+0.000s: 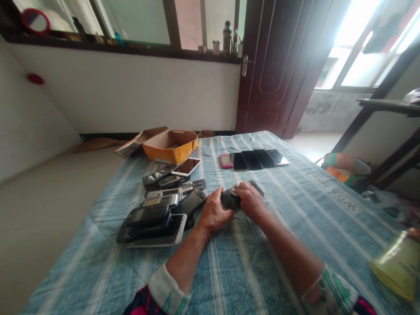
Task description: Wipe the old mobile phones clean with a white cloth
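1. Left hand (214,211) grips dark phone (229,200), nearer and right of orange box (160,154).
2. Right hand (252,200), fingers curled, holds white wad (235,189) against it.
3. Phone row (253,160): right of box.

My bare left hand (215,211) curls in a grip, thumb pointing far; my bare right hand (252,199), just right of it, has its fingers bent leftward. My left forearm (187,262) and right forearm (292,247) converge from the near side.
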Tool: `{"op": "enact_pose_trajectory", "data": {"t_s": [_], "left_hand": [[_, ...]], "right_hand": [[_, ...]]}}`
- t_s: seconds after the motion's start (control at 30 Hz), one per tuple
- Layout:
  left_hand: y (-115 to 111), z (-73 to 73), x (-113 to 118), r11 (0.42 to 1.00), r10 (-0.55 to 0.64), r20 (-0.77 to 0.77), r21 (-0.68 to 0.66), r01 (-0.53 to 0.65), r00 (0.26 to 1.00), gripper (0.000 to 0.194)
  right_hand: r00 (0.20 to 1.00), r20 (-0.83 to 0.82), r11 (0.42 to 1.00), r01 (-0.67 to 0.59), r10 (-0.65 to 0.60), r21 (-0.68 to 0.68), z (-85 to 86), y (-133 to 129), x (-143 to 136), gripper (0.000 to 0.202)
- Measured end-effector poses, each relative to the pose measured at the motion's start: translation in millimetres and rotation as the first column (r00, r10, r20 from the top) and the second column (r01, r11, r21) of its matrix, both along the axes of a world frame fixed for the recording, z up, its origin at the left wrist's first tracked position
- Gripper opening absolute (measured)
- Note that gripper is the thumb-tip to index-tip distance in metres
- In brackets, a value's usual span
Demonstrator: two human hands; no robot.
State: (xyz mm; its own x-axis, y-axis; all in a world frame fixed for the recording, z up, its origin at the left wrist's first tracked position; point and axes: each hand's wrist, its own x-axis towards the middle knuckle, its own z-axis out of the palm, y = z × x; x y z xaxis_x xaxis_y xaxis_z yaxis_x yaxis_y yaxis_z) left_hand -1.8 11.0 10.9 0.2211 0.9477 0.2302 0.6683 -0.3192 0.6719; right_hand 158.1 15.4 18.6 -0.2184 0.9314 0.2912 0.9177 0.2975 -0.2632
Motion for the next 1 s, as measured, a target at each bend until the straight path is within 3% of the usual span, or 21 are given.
{"op": "enact_pose_trajectory", "data": {"t_s": [0.07,0.17,0.3,0.47,0.53,0.77,0.83,1.0], "left_hand": [[0,1.1,-1,1.0,-0.014,0.002,0.008,0.014,1.0,0.072],[1,1.6,-2,1.0,-0.026,0.011,0.016,0.026,1.0,0.069],[1,-0.7,-2,1.0,-0.009,0.026,-0.004,0.009,1.0,0.073],[1,-1.5,-1,1.0,0.006,0.045,-0.012,-0.006,0.999,0.076],[1,-1.2,-1,1.0,0.01,0.049,-0.002,-0.01,0.999,0.075],[3,-1.9,-2,1.0,0.005,0.048,-0.019,-0.004,0.999,0.075],[2,-1.1,-2,1.0,0.004,0.032,-0.022,-0.003,0.999,0.076],[0,-0.2,-1,1.0,-0.003,0.023,0.002,0.003,1.0,0.076]], "right_hand": [[0.985,-0.02,0.985,-0.172,0.172,0.027,-0.7,-3,-13,0.026],[0.97,-0.015,0.97,-0.241,0.242,0.03,-0.3,-2,-21,0.025],[0.999,0.005,0.999,-0.039,0.039,-0.016,1.7,9,3,0.033],[0.972,0.002,0.97,0.233,-0.234,-0.064,-0.4,15,38,0.036],[0.976,0.0,0.976,0.217,-0.217,-0.03,-2.7,10,36,0.035],[0.996,0.023,0.994,-0.092,0.09,0.06,-5.9,-19,-3,0.029],[0.998,0.011,0.997,-0.065,0.064,0.038,-3.9,-23,2,0.031],[0.986,0.005,0.985,0.169,-0.169,-0.022,-0.4,-22,27,0.035]]}}
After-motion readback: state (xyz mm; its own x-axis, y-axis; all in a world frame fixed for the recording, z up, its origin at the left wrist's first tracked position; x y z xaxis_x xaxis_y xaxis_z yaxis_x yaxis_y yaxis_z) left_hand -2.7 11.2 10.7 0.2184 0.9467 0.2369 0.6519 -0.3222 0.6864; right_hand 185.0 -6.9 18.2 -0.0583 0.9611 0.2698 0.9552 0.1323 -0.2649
